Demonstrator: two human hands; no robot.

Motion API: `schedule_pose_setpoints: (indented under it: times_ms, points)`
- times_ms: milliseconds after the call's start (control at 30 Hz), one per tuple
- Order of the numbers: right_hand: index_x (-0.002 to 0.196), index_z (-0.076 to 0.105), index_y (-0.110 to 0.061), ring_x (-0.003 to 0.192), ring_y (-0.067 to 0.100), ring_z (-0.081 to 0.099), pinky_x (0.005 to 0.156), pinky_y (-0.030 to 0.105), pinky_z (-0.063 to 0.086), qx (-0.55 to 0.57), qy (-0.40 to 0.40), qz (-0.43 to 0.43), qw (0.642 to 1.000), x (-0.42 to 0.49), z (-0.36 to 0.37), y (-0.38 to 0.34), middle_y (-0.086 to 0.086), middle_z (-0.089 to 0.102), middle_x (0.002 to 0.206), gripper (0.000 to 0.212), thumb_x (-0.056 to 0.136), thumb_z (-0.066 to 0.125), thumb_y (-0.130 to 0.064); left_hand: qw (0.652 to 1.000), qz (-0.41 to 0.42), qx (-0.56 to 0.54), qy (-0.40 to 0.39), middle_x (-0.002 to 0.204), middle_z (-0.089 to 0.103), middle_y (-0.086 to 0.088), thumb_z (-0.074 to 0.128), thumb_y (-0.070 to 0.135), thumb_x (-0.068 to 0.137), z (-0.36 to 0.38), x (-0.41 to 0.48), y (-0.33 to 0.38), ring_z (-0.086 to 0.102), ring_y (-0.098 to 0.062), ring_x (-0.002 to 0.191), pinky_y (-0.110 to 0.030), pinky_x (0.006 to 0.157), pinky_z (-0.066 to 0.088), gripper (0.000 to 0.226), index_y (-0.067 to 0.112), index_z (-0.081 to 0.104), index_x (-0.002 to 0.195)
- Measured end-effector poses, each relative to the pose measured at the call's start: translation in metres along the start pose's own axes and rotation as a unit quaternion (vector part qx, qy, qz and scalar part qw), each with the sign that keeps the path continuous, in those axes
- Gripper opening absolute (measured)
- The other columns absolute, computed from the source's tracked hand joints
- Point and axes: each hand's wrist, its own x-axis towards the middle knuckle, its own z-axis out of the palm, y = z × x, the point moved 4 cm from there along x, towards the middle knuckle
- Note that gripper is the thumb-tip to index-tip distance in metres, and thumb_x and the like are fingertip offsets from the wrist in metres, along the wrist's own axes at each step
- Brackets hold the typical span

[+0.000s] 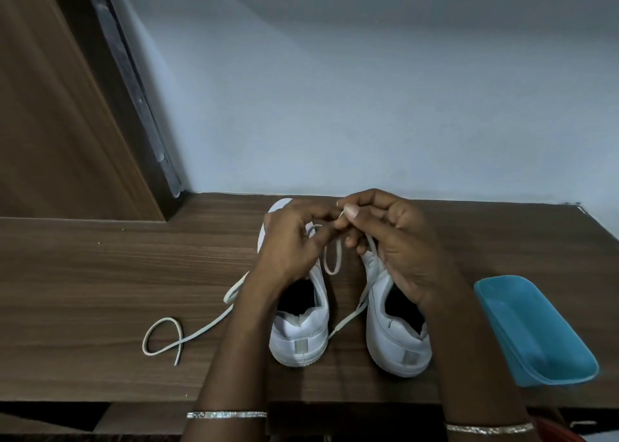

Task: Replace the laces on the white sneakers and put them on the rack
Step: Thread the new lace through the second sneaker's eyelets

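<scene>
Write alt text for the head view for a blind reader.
The left hand and right hand pinch a white lace above a pair of white sneakers, heels toward the camera, on a wooden table. A loose lace trails left; a blue tray sits at right.

Left grip and right grip are bare, forearms uncovered. One thin glittery silver bangle is worn per wrist: left bangle, right bangle, bottom of frame.

I see the left sneaker and right sneaker, both white, upright, heels toward me; a loose lace trails left across the table, a lace loop raised between them.
</scene>
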Motion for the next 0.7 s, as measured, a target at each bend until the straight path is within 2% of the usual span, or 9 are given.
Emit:
schedule_pose_setpoints:
  times_ms: [67, 133, 200, 233, 300, 400, 533, 633, 700]
  points:
    - [0.107, 0.067, -0.002, 0.064, 0.016, 0.061, 0.059, 0.023, 0.047, 0.005, 0.0, 0.006, 1.0, 0.0, 0.0, 0.001, 0.014, 0.073, 0.086, 0.015, 0.096, 0.063, -0.011, 0.998, -0.061, -0.006, 0.028, 0.088, 0.076, 0.015, 0.064, 0.04, 0.09, -0.007, -0.001, -0.013, 0.07, -0.004, 0.09, -0.042, 0.086, 0.053, 0.019, 0.027, 0.078, 0.092]
    - [0.109, 0.067, -0.003, 0.065, 0.015, 0.064, 0.059, 0.022, 0.049, 0.034, 0.002, 0.024, 0.999, -0.001, -0.003, 0.001, 0.014, 0.075, 0.088, 0.019, 0.093, 0.065, -0.012, 0.988, -0.112, 0.015, 0.101, 0.083, 0.077, 0.012, 0.062, 0.046, 0.086, -0.021, -0.004, -0.025, 0.072, -0.006, 0.083, -0.038, 0.081, 0.055, 0.025, 0.028, 0.079, 0.09]
    - [0.11, 0.068, -0.001, 0.065, 0.015, 0.067, 0.059, 0.021, 0.051, 0.04, -0.002, 0.054, 0.998, -0.003, -0.009, 0.002, 0.016, 0.075, 0.088, 0.026, 0.088, 0.068, -0.016, 0.969, -0.158, 0.033, 0.189, 0.083, 0.078, 0.007, 0.068, 0.038, 0.086, -0.037, -0.01, -0.036, 0.071, -0.004, 0.077, -0.028, 0.073, 0.053, 0.019, 0.025, 0.081, 0.09]
    - [0.106, 0.07, 0.0, 0.064, 0.015, 0.068, 0.057, 0.021, 0.052, 0.025, -0.008, 0.074, 0.997, -0.004, -0.012, 0.003, 0.016, 0.076, 0.086, 0.026, 0.087, 0.069, -0.017, 0.96, -0.174, 0.038, 0.217, 0.084, 0.078, 0.004, 0.071, 0.031, 0.088, -0.044, -0.012, -0.04, 0.068, 0.004, 0.073, -0.022, 0.069, 0.05, 0.015, 0.022, 0.082, 0.093]
    - [0.096, 0.072, 0.0, 0.059, 0.015, 0.067, 0.054, 0.02, 0.051, -0.032, -0.036, 0.115, 0.992, -0.007, -0.013, 0.007, 0.016, 0.074, 0.078, 0.023, 0.088, 0.068, -0.021, 0.95, -0.194, 0.049, 0.241, 0.077, 0.077, 0.0, 0.074, 0.025, 0.089, -0.052, -0.017, -0.045, 0.057, 0.012, 0.057, -0.011, 0.058, 0.04, 0.014, 0.019, 0.081, 0.098]
    - [0.098, 0.072, -0.001, 0.056, 0.014, 0.064, 0.052, 0.02, 0.049, -0.042, -0.051, 0.125, 0.99, -0.008, -0.011, 0.009, 0.011, 0.071, 0.07, 0.025, 0.088, 0.066, -0.023, 0.943, -0.212, 0.069, 0.248, 0.06, 0.062, 0.011, 0.075, 0.024, 0.088, -0.056, -0.02, -0.047, 0.053, 0.001, 0.053, -0.008, 0.055, 0.034, 0.014, 0.017, 0.081, 0.099]
    - [0.109, 0.065, -0.009, 0.066, 0.013, 0.068, 0.059, 0.02, 0.054, 0.149, -0.001, 0.046, 0.988, -0.002, -0.011, -0.003, 0.009, 0.073, 0.082, 0.023, 0.087, 0.059, -0.012, 0.945, -0.222, 0.038, 0.239, 0.059, 0.066, 0.014, 0.072, 0.021, 0.089, -0.054, -0.021, -0.049, 0.06, 0.004, 0.053, -0.014, 0.063, 0.046, 0.01, 0.017, 0.081, 0.087]
    - [0.116, 0.065, -0.007, 0.098, 0.017, 0.074, 0.077, 0.025, 0.059, 0.275, 0.019, 0.012, 0.961, 0.001, -0.013, -0.006, 0.01, 0.075, 0.108, 0.028, 0.094, 0.05, -0.013, 0.962, -0.223, 0.022, 0.156, 0.064, 0.072, 0.008, 0.072, 0.027, 0.091, -0.045, -0.018, -0.052, 0.067, -0.011, 0.058, -0.028, 0.063, 0.052, 0.018, 0.02, 0.079, 0.075]
    - [0.129, 0.059, -0.004, 0.119, 0.023, 0.067, 0.091, 0.032, 0.058, 0.35, 0.012, 0.004, 0.937, 0.001, -0.011, -0.008, 0.013, 0.069, 0.128, 0.037, 0.097, 0.043, -0.01, 0.972, -0.214, 0.026, 0.092, 0.069, 0.074, 0.006, 0.072, 0.03, 0.091, -0.038, -0.016, -0.05, 0.069, -0.015, 0.065, -0.032, 0.065, 0.054, 0.017, 0.022, 0.079, 0.077]
